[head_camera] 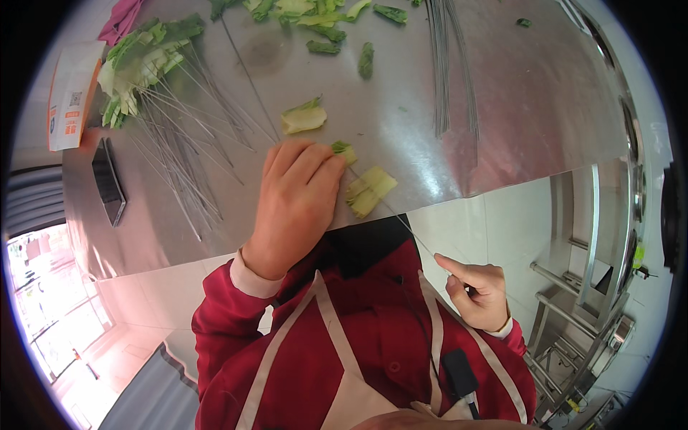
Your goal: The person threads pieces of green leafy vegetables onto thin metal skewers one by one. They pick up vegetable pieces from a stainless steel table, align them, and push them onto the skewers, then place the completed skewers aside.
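My right hand (478,293) grips the near end of a thin metal skewer (411,230) beyond the table's edge. On the skewer sits a folded piece of leafy greens (372,191). With bent fingers, my left hand (303,199) holds a smaller green piece (344,152) at the skewer's far part; its fingertips are partly hidden. Just beyond that hand a loose pale leaf piece (303,116) lies on the metal table (392,107). At the upper left, many skewers (180,161) fan out from a heap of threaded leaves (142,67).
Bare skewers (441,70) lie at the upper right, and loose cut greens (322,13) at the far edge. Left stand a printed packet (74,97) and a dark phone-like device (108,183). A metal rack (570,312) is at the lower right.
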A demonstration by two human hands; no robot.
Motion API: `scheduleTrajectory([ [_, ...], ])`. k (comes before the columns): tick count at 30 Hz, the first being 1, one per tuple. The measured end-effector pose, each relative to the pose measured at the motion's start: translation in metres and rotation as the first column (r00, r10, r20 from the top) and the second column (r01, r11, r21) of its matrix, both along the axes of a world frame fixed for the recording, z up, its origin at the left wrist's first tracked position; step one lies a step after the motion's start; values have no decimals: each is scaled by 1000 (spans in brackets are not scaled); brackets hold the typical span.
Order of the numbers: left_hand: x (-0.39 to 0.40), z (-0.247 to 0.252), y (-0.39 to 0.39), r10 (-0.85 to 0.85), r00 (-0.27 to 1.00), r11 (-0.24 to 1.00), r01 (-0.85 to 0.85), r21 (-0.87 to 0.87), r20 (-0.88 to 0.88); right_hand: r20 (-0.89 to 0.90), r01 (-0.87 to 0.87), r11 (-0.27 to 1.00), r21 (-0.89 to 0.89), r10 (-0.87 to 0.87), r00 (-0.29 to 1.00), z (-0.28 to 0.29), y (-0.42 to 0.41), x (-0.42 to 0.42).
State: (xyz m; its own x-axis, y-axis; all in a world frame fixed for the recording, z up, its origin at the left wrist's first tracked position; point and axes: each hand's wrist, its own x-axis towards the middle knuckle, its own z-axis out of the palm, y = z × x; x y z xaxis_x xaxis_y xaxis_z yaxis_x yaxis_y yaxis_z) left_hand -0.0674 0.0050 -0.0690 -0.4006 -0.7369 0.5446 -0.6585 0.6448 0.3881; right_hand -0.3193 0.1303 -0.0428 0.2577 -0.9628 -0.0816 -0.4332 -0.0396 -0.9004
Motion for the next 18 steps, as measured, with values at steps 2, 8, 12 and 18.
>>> scheduleTrajectory([
  [2, -1, 1, -1, 9, 1000, 1000, -9, 3, -17, -25, -15, 1000, 14, 16, 1000, 4, -1, -1],
  [8, -5, 0, 0, 46, 999, 999, -46, 1, -21, -57, 1, 1000, 28, 0, 998, 16, -2, 7],
  [12, -8, 0, 1, 55, 998, 998, -55, 22, -13, -53, 6, 999, 40, -4, 999, 14, 1, 9],
  [18, -6, 0, 1, 39, 999, 999, -39, 1, 9, -20, -5, 998, 57, 6, 1000, 6, 3, 11],
])
